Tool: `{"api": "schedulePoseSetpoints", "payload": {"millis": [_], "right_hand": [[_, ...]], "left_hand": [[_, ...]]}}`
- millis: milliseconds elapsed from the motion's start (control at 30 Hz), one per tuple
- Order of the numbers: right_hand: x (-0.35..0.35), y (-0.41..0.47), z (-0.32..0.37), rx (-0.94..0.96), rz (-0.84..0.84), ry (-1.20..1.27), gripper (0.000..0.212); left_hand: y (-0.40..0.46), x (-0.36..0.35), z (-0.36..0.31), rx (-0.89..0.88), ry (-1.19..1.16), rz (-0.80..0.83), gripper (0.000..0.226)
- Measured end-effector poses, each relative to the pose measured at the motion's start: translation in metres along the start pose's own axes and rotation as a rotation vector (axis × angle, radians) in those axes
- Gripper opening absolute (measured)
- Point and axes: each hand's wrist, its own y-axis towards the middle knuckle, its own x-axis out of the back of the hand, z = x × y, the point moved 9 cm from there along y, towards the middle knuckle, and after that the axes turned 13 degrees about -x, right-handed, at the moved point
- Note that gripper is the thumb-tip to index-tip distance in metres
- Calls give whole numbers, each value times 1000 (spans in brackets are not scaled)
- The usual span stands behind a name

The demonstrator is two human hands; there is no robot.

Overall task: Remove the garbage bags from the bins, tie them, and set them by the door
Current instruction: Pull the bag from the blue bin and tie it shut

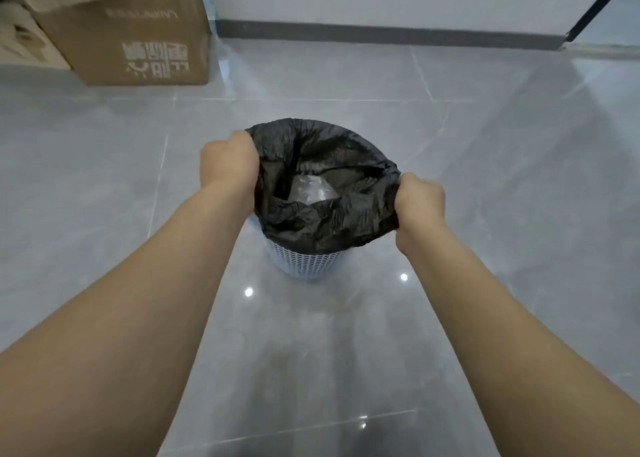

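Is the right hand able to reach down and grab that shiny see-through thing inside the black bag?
Probably not right now. The right hand grips the black bag at its edge, as does the left hand. The mouth is open above the clear thing, so letting go would likely free the way.

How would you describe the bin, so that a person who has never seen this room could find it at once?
Start at the cardboard box standing by the far wall, then come across the grey tiled floor toward the camera. The bin stands alone there, a small round pale one. Its perforated wall and the black garbage bag, gripped by the left hand and right hand, set it apart.
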Motion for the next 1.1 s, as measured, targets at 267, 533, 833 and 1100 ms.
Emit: {"api": "schedulePoseSetpoints", "payload": {"millis": [267, 533, 833, 1100], "right_hand": [[-17, -6, 3, -41, 181, 110, 11], [-33, -22, 59, -17, 583, 592, 25], [75, -39, 134, 126, 564, 847, 29], [259, -41, 126, 190, 227, 933, 29]], "left_hand": [[-12, -11, 7, 281, -220, 184, 20], [-23, -48, -53, 14, -568, 335, 29], [-106, -118, -164, 34, -1190, 571, 26], [-273, -234, -193, 91, -1058, 973, 33]]}}
